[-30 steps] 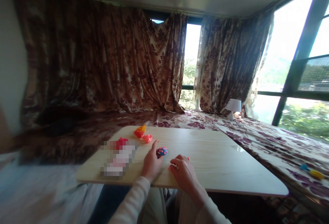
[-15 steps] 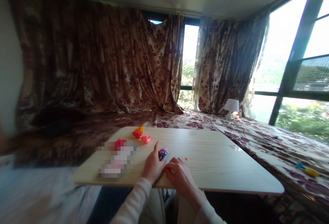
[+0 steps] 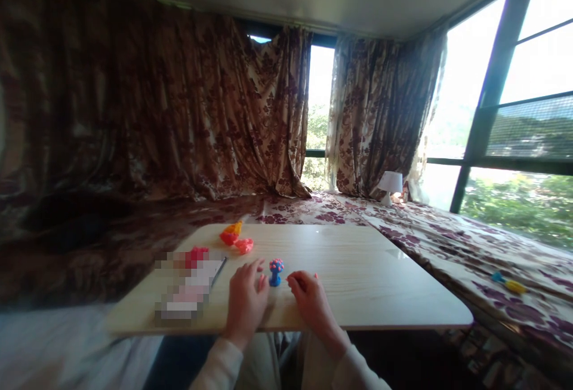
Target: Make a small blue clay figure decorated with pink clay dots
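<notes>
A small blue clay mushroom [image 3: 276, 273] with pink dots on its cap stands upright on the light wooden table [image 3: 358, 294]. Just left of it is my left hand [image 3: 247, 297], fingers apart and holding nothing, not gripping the mushroom. On the other side, my right hand [image 3: 311, 300] has thumb and fingertips pinched together, pointing towards the mushroom. Whatever may be between those fingertips is too small to make out. A tiny pink clay bit [image 3: 316, 275] shows on the table just behind the right hand's knuckles.
At the far left of the table lie orange-and-red lumps [image 3: 230, 235], a coral lump [image 3: 244, 246] and a magenta lump [image 3: 197, 257]. A blurred-out flat device [image 3: 190, 288] lies nearer. Beyond are a white lamp [image 3: 391, 184] and a blue-and-yellow item [image 3: 514, 285] on the floral cloth.
My left hand has let go of the mushroom and drawn back to the left, so its blue stem now shows. My right hand stays pinched. The camera view has turned slightly right.
</notes>
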Action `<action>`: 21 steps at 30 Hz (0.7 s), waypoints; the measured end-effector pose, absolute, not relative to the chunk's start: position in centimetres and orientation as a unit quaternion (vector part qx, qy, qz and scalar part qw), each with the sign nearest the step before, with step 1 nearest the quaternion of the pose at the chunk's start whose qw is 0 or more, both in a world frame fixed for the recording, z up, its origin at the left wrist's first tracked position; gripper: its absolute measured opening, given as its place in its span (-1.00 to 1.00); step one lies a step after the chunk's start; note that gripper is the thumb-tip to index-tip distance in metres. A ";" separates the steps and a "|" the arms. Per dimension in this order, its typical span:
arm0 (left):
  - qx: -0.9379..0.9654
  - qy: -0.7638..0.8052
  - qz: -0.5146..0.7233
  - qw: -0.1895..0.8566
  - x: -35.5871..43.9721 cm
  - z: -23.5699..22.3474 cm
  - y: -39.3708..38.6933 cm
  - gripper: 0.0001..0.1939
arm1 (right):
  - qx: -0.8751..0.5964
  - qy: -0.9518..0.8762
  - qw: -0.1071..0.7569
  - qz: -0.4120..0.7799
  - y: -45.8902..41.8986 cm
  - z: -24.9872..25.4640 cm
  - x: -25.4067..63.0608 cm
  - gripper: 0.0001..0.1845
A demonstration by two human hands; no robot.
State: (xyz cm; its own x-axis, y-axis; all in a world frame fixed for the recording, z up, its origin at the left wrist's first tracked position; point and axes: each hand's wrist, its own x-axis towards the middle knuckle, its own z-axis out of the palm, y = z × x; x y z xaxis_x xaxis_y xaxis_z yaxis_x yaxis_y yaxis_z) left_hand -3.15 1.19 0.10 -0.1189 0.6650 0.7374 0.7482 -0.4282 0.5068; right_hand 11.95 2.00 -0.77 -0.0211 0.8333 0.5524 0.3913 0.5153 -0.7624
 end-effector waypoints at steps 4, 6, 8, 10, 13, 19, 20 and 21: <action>-0.714 -0.514 -0.470 0.070 -2.4 0.7 -0.6 -0.86 | -0.427 -0.675 0.559 0.223 2.0 -0.8 12.1 -0.73; -0.720 -0.520 -0.455 0.069 -1.8 0.7 -0.7 -0.87 | -0.425 -0.675 0.561 0.223 1.9 -0.8 12.1 -0.74; -0.719 -0.525 -0.451 0.066 -1.3 0.4 -0.6 -0.87 | -0.416 -0.676 0.561 0.234 2.0 -1.0 12.0 -0.76; -0.719 -0.526 -0.451 0.059 -1.1 0.1 -0.4 -0.88 | -0.405 -0.677 0.561 0.251 2.0 -1.2 12.0 -0.78; -0.721 -0.525 -0.450 0.046 -1.1 -0.1 -0.3 -0.89 | -0.402 -0.677 0.559 0.262 2.1 -1.3 11.8 -0.82; -0.724 -0.526 -0.445 0.042 -1.0 -0.2 -0.3 -0.91 | -0.388 -0.697 0.547 0.252 1.6 -0.8 11.9 -0.80; -0.723 -0.526 -0.446 0.044 -1.1 -0.3 -0.2 -0.90 | -0.380 -0.703 0.545 0.254 1.5 -0.8 11.9 -0.80; -0.723 -0.525 -0.447 0.046 -1.1 -0.4 -0.2 -0.89 | -0.372 -0.707 0.544 0.256 1.5 -0.8 11.9 -0.80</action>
